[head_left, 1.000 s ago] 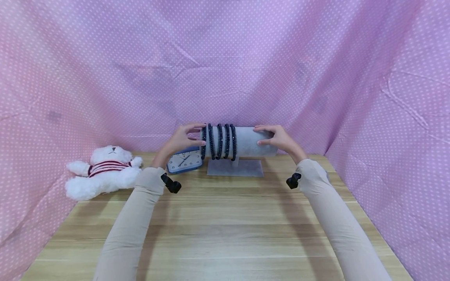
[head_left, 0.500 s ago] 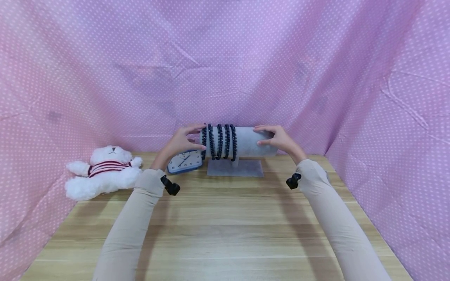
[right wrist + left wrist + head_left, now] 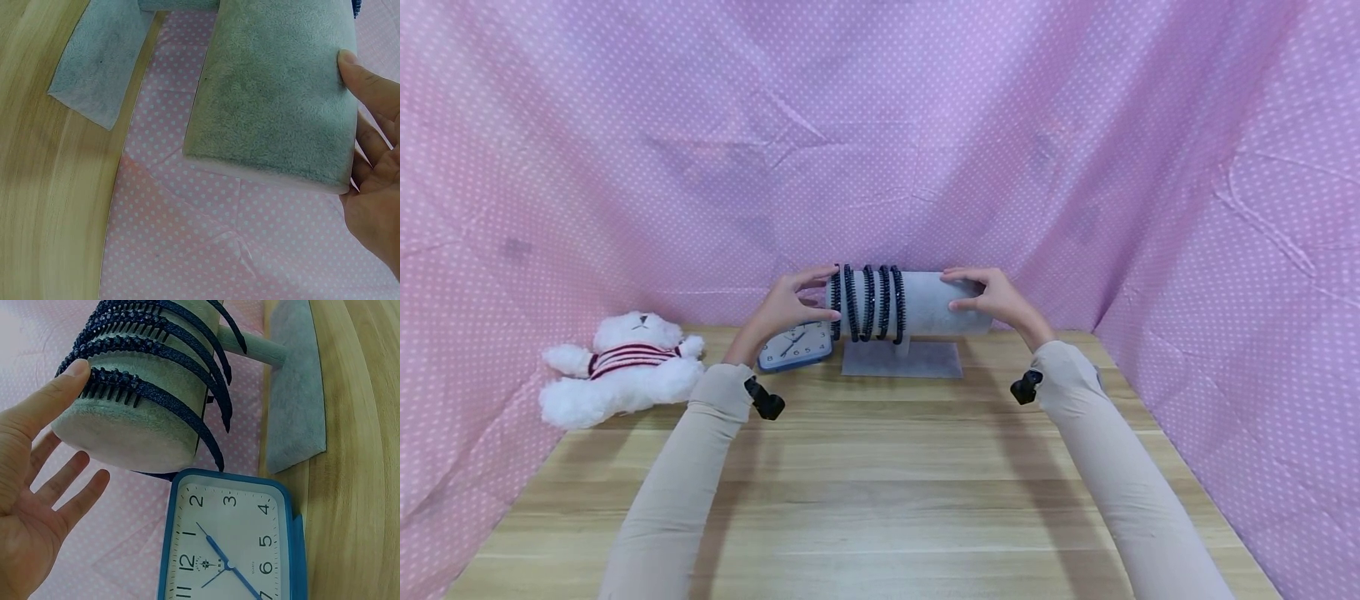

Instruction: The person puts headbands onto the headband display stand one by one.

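Several dark beaded headbands (image 3: 869, 302) with comb teeth hang side by side on the left half of a grey plush headband stand (image 3: 928, 298). My left hand (image 3: 790, 302) spans the stand's left end and grips the outermost headband (image 3: 181, 412), its thumb on the beaded band; in the left wrist view the lower fingers are apart from the roll. At the right end, my right hand (image 3: 996, 296) holds the bare roll, thumb on its front and the other fingers partly hidden behind it.
A blue-framed clock (image 3: 797, 346) stands just below my left hand, close to the roll's end. Left of it, a white plush bear (image 3: 636, 362) in a striped top lies on the wooden table (image 3: 880, 483). Pink dotted cloth (image 3: 880, 150) encloses the back and sides.
My left thumb has shifted slightly lower along the outermost headband, and the left wrist has dropped a little. My right hand and the stand stay put.
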Available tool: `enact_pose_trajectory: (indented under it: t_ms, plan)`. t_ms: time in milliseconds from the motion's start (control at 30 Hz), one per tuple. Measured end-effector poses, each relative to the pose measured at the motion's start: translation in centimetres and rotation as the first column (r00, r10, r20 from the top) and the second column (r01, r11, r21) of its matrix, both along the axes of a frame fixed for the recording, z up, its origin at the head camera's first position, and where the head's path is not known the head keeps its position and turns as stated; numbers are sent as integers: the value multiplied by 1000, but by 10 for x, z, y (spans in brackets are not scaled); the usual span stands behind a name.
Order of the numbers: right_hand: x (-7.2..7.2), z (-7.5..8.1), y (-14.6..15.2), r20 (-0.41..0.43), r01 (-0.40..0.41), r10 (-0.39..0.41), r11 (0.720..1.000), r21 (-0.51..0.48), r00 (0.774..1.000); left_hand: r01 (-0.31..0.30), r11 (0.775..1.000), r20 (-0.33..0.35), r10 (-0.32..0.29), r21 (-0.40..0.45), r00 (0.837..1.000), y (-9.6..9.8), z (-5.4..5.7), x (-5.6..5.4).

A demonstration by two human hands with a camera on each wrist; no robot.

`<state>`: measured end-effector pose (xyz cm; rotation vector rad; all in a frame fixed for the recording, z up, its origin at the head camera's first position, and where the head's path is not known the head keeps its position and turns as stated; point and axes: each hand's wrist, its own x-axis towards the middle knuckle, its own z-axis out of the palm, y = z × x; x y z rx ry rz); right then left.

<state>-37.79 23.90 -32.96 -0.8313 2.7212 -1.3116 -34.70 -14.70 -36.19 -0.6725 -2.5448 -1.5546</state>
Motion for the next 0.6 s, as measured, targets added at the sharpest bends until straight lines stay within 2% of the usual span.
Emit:
enact_pose_trajectory:
  t_ms: [233,467,600]
  plan:
    - [3,3,-1,25,9,-9,1000,13,1000,15,1000,0,-15,24,1000,2,-2,0]
    - [25,23,-10,30,-13,13,1000,14,999,4,1000,-21,-4,-15,1000,0,-3,0]
    - [30,27,-10,31,-13,13,1000,20,999,12,999,-33,-13,-34,999,0,-4,0]
